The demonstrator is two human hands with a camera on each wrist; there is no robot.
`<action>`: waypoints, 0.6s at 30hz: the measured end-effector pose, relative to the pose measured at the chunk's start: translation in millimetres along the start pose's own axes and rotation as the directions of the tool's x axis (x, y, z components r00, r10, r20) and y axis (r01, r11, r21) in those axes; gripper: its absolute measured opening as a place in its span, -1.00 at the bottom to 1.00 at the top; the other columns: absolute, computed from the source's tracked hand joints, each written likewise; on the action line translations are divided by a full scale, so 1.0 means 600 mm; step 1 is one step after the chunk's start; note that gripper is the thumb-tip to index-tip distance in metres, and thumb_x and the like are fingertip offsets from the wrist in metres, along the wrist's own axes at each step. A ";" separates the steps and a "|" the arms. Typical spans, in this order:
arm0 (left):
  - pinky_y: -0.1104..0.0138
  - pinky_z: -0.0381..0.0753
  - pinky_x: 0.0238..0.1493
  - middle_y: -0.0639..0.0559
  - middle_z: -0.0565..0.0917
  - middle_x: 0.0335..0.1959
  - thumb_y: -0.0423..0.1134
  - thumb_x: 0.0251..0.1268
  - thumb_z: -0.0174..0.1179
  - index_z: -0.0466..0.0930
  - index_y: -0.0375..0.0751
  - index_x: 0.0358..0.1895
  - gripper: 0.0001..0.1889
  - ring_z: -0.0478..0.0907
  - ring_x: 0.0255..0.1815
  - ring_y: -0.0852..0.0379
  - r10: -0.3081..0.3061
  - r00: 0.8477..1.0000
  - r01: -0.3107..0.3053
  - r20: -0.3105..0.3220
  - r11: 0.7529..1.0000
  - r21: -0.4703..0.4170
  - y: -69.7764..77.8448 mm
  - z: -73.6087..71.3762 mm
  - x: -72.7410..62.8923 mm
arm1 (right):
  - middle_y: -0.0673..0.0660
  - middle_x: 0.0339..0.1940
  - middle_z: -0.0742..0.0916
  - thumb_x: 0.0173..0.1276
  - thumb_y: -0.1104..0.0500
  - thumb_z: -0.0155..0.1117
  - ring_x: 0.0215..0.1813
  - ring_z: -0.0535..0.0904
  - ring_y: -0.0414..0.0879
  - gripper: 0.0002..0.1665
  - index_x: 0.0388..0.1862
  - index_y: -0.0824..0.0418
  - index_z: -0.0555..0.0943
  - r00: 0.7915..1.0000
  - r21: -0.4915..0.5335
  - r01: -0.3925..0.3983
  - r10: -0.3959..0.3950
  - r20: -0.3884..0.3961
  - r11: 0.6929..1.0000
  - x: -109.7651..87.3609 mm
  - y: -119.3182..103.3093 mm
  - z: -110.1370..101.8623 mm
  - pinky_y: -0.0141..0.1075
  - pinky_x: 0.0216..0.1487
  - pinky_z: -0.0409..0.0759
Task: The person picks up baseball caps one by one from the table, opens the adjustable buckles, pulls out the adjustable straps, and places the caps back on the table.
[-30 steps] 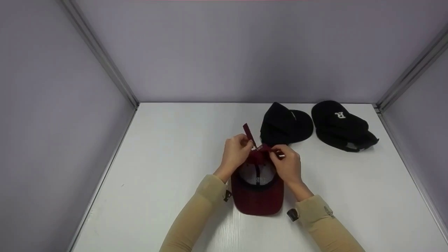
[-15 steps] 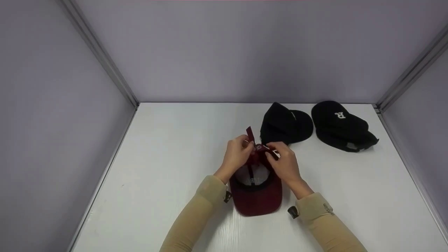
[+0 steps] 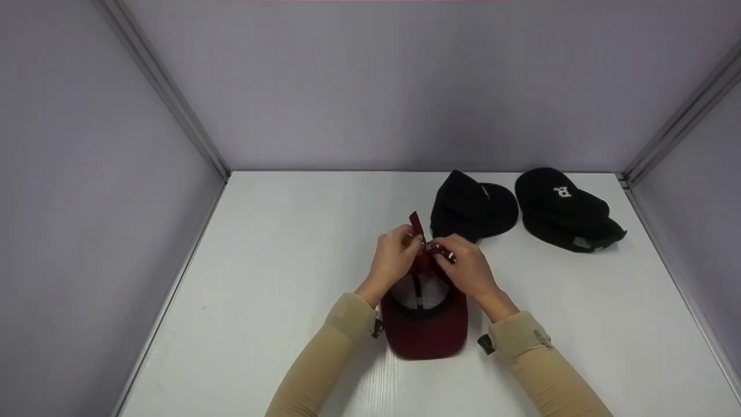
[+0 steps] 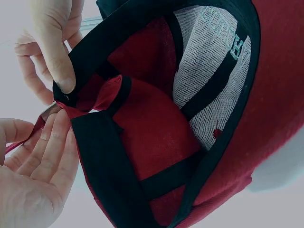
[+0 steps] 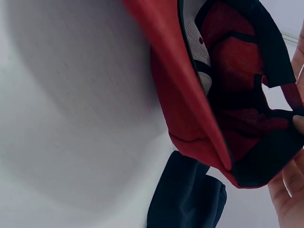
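A dark red baseball cap point(image 3: 425, 335) stands on the table with its inside facing up and its brim towards me. My left hand point(image 3: 392, 258) pinches the cap's back strap point(image 3: 416, 225), whose loose end sticks up past the fingers. Close beside it, my right hand point(image 3: 469, 267) pinches the back edge of the cap. In the left wrist view, a metal buckle point(image 4: 50, 111) shows on the strap between the two hands, and the right thumb point(image 4: 61, 71) presses the black sweatband point(image 4: 102, 40). White mesh point(image 4: 216, 109) lines the cap's front.
Behind the hands lies a black cap point(image 3: 472, 205). To its right is another black cap point(image 3: 558, 205) with a white letter R. Grey panels point(image 3: 370, 87) enclose the white table point(image 3: 278, 243) at the back and sides.
My right hand has moved left, closer to the left hand. Less of the strap's loose end shows above the left fingers, and its tip sits lower. The black caps stay put.
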State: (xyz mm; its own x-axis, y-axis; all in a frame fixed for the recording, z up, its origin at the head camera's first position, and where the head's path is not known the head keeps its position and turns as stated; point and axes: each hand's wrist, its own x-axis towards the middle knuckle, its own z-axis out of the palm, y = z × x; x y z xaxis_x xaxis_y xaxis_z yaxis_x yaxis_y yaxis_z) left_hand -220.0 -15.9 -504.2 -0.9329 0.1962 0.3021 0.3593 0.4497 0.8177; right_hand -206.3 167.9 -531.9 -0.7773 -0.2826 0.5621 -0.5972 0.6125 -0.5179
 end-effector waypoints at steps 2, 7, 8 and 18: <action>0.42 0.48 -0.52 0.11 0.67 -0.53 -0.28 0.42 0.14 0.62 -0.19 -0.30 -0.88 0.53 -0.57 0.31 0.001 1.000 -0.001 -0.004 1.000 0.001 0.001 0.000 -0.001 | 0.07 -0.28 0.68 0.19 0.41 0.43 -0.32 0.61 -0.12 -0.73 -0.12 0.23 0.72 1.000 -0.020 0.024 -0.024 0.000 1.000 -0.001 0.000 0.000 -0.24 -0.35 0.60; 0.41 0.48 -0.54 0.11 0.66 -0.53 -0.30 0.40 0.15 0.60 -0.19 -0.35 -0.87 0.53 -0.57 0.30 -0.008 1.000 0.008 0.007 1.000 -0.006 0.003 0.000 -0.002 | 0.03 -0.33 0.67 0.16 0.39 0.47 -0.39 0.58 -0.16 -0.77 -0.18 0.21 0.74 0.997 -0.058 0.068 -0.070 -0.018 0.996 -0.003 0.002 0.002 -0.26 -0.41 0.57; 0.41 0.50 -0.52 0.11 0.67 -0.51 -0.30 0.40 0.15 0.60 -0.19 -0.34 -0.88 0.54 -0.54 0.30 -0.013 1.000 0.013 0.009 1.000 -0.009 0.003 -0.001 -0.002 | 0.03 -0.34 0.67 0.17 0.39 0.47 -0.39 0.58 -0.16 -0.78 -0.20 0.20 0.74 0.997 -0.063 0.074 -0.075 -0.020 0.995 -0.003 0.003 0.003 -0.26 -0.41 0.57; 0.37 0.59 -0.29 0.07 0.69 -0.31 -0.19 0.39 0.20 0.65 -0.19 -0.09 -0.82 0.62 -0.32 0.25 -0.016 0.994 0.012 0.109 0.999 0.037 0.000 -0.015 -0.016 | 0.04 -0.34 0.70 0.14 0.36 0.50 -0.40 0.61 -0.12 -0.83 -0.28 0.19 0.75 0.993 -0.097 0.069 -0.078 -0.092 0.993 -0.003 0.002 0.004 -0.22 -0.42 0.58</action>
State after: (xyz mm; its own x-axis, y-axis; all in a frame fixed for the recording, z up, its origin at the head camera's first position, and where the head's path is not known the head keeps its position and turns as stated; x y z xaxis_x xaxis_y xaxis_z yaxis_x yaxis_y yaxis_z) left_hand -211.1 -25.5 -503.0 -0.9302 0.2831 0.2336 0.3488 0.4843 0.8024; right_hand -206.0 167.2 -535.3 -0.7068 -0.2603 0.6578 -0.6274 0.6602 -0.4128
